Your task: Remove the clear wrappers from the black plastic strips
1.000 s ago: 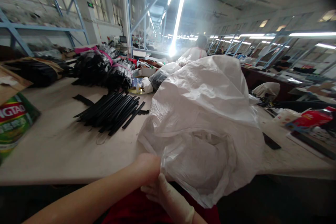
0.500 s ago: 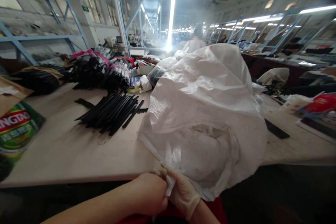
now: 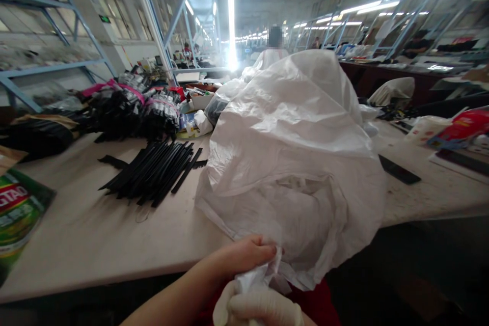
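White bag (image 3: 282, 132), contents unclear, in hands (image 3: 248, 254) (image 3: 265, 305)

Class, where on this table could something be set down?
Widest bare tabletop: between black strips and near edge, green bag left, white plastic right. Smaller patch: right of the plastic, before the dark slab. Crowded: behind the strips, with tied bundles.
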`<state>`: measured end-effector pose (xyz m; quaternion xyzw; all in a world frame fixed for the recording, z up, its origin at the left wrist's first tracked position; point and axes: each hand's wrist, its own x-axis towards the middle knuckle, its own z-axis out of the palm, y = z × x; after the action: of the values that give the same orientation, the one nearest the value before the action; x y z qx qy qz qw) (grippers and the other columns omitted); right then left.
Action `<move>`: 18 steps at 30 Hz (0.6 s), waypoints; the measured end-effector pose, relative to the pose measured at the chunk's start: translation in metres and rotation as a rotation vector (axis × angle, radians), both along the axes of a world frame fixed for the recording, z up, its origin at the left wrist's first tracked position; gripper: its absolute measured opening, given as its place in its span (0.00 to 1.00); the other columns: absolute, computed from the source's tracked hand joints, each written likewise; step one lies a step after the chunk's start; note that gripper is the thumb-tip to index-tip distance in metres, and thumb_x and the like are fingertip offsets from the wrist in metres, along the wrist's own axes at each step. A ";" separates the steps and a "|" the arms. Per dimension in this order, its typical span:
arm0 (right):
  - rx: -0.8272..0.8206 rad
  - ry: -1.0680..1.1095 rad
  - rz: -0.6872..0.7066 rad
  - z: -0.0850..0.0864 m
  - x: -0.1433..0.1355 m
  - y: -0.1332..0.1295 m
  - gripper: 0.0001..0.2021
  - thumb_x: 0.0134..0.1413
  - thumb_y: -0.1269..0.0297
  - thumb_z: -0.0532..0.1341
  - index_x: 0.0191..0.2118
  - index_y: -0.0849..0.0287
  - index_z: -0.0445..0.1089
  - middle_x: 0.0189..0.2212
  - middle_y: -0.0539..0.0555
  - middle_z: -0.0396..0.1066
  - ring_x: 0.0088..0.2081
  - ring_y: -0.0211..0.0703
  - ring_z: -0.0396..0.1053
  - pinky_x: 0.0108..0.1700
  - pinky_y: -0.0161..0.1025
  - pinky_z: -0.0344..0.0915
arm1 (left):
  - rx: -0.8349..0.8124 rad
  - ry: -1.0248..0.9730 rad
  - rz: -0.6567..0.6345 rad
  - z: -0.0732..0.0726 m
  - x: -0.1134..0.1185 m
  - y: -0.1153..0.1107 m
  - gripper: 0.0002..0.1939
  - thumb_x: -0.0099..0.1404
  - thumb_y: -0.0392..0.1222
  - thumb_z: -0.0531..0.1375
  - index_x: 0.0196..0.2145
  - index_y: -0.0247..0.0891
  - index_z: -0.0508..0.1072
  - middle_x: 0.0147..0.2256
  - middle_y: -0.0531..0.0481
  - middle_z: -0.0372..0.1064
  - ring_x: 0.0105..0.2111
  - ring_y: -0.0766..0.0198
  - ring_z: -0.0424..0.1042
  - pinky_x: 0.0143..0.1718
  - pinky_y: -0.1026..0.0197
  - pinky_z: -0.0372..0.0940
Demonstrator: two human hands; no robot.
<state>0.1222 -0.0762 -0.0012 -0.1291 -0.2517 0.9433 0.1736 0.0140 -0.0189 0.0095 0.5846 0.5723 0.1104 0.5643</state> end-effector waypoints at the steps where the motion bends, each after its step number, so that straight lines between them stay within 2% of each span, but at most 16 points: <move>1: -0.087 0.017 -0.013 0.002 0.001 0.005 0.12 0.48 0.59 0.62 0.34 0.63 0.71 0.17 0.47 0.66 0.23 0.35 0.67 0.31 0.34 0.65 | 0.058 0.069 0.004 -0.001 0.000 0.007 0.19 0.63 0.50 0.49 0.30 0.33 0.73 0.27 0.49 0.71 0.26 0.63 0.69 0.25 0.64 0.63; 3: -0.284 0.045 -0.151 0.004 0.004 0.021 0.10 0.47 0.61 0.63 0.33 0.63 0.71 0.14 0.43 0.63 0.21 0.33 0.67 0.34 0.36 0.66 | 0.207 0.248 0.056 -0.002 -0.010 0.018 0.18 0.63 0.49 0.49 0.34 0.33 0.72 0.33 0.46 0.72 0.35 0.57 0.70 0.36 0.60 0.63; 5: -0.442 0.033 -0.356 0.003 0.005 0.040 0.06 0.43 0.67 0.66 0.30 0.62 0.71 0.13 0.41 0.63 0.21 0.31 0.67 0.37 0.34 0.67 | 0.349 0.452 0.140 -0.006 -0.028 0.026 0.19 0.63 0.48 0.51 0.42 0.31 0.69 0.43 0.39 0.68 0.46 0.49 0.65 0.47 0.53 0.58; 7: -0.559 -0.014 -0.517 -0.004 0.005 0.057 0.05 0.41 0.71 0.67 0.28 0.61 0.71 0.12 0.40 0.63 0.20 0.29 0.67 0.37 0.32 0.67 | 0.437 0.639 0.208 -0.011 -0.046 0.031 0.22 0.61 0.47 0.54 0.47 0.27 0.65 0.48 0.31 0.62 0.50 0.42 0.60 0.49 0.46 0.54; 9: -0.619 -0.081 -0.601 -0.016 0.003 0.067 0.05 0.42 0.73 0.67 0.28 0.61 0.70 0.13 0.40 0.65 0.21 0.31 0.69 0.36 0.33 0.67 | 0.483 0.768 0.229 -0.017 -0.059 0.036 0.21 0.60 0.44 0.55 0.46 0.26 0.65 0.48 0.28 0.62 0.49 0.40 0.62 0.47 0.44 0.55; 11: -0.653 -0.146 -0.622 -0.028 -0.001 0.073 0.05 0.43 0.73 0.66 0.29 0.61 0.70 0.14 0.42 0.67 0.22 0.33 0.71 0.34 0.33 0.68 | 0.512 0.841 0.219 -0.022 -0.066 0.040 0.15 0.62 0.40 0.51 0.42 0.28 0.68 0.44 0.30 0.66 0.47 0.43 0.65 0.45 0.46 0.57; 14: -0.680 -0.193 -0.623 -0.040 -0.005 0.076 0.03 0.46 0.73 0.64 0.30 0.61 0.70 0.17 0.45 0.71 0.25 0.35 0.72 0.33 0.34 0.68 | 0.540 0.875 0.184 -0.024 -0.066 0.041 0.14 0.65 0.35 0.46 0.37 0.32 0.70 0.38 0.36 0.71 0.42 0.50 0.69 0.44 0.50 0.58; 18: -0.639 -0.188 -0.549 -0.042 -0.009 0.074 0.03 0.46 0.75 0.63 0.29 0.65 0.69 0.26 0.53 0.75 0.31 0.39 0.74 0.36 0.36 0.69 | 0.551 0.789 0.070 -0.015 -0.054 0.018 0.12 0.64 0.37 0.48 0.34 0.36 0.71 0.34 0.44 0.73 0.36 0.58 0.72 0.38 0.60 0.61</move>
<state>0.1130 -0.0019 -0.0428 -0.3239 0.0821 0.8769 0.3455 -0.0399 -0.0008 -0.0055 0.6900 0.7115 0.0466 0.1242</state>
